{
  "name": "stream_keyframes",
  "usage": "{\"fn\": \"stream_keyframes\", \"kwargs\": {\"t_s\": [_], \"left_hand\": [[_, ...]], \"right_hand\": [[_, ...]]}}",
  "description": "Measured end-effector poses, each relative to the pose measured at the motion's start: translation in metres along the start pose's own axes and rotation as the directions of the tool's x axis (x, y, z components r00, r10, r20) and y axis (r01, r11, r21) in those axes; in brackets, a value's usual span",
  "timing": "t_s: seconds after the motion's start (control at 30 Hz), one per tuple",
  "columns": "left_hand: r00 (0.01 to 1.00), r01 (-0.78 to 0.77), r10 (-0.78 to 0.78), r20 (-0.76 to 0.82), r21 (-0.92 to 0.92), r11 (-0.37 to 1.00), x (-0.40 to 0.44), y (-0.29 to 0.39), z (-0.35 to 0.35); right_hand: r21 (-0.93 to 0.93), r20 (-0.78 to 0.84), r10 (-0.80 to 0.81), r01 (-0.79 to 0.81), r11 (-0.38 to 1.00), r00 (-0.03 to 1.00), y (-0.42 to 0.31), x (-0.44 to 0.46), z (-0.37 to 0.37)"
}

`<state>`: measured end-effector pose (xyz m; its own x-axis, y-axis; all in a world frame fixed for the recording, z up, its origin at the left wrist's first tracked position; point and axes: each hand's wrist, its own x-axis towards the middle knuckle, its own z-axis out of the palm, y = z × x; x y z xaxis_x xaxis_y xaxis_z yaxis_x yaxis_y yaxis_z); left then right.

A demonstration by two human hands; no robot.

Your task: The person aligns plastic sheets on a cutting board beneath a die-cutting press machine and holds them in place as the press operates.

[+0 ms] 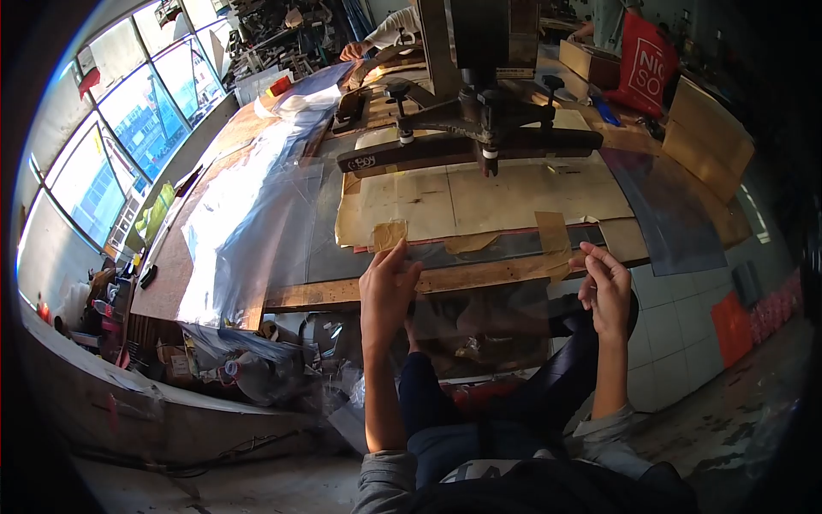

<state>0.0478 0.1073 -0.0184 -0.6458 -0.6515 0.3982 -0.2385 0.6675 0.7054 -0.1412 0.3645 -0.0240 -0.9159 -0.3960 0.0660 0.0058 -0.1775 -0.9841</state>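
My left hand (pixel 390 287) is closed at the table's front edge, thumb and fingers pinched at the upper left of a clear plastic sheet (pixel 488 321). The sheet hangs below the edge over my lap, and its outline is faint. Just beyond those fingertips lies a piece of brown tape (pixel 390 231). To the right, my right hand (pixel 606 287) is raised with its fingers partly curled and apart, close to the sheet's right side. No contact with the sheet shows there. A longer brown tape strip (pixel 553 240) lies left of this hand, on the cream board (pixel 505 193).
Over the board stands a press with a dark crossbar (pixel 471 150). Clear film (pixel 244 201) covers the table's left side. On the right are a dark sheet (pixel 664 214), a cardboard box (pixel 706 137) and a red bag (pixel 646 64). Another person's hand (pixel 353 51) rests at the back.
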Motion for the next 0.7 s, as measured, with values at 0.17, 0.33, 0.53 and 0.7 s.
{"fn": "stream_keyframes", "kwargs": {"t_s": [0.17,0.33,0.53,0.7], "left_hand": [[1.0,0.015,-0.013,0.024,-0.074,0.997,0.018,-0.013,0.007],[0.999,-0.023,0.02,-0.029,-0.115,0.993,0.02,-0.008,0.01],[1.0,0.006,-0.006,0.006,-0.029,1.0,0.02,-0.006,0.008],[1.0,0.005,-0.006,-0.012,-0.099,0.995,0.016,-0.004,0.009]], "right_hand": [[-0.026,0.005,0.002,-0.002,1.0,1.0,0.003,0.011,0.005],[-0.033,-0.01,-0.012,0.012,0.999,1.0,0.008,0.018,0.006],[-0.036,0.013,0.002,-0.002,0.999,1.0,0.009,0.022,0.002],[-0.04,0.02,0.002,-0.002,0.999,1.0,0.01,0.021,0.0]]}}
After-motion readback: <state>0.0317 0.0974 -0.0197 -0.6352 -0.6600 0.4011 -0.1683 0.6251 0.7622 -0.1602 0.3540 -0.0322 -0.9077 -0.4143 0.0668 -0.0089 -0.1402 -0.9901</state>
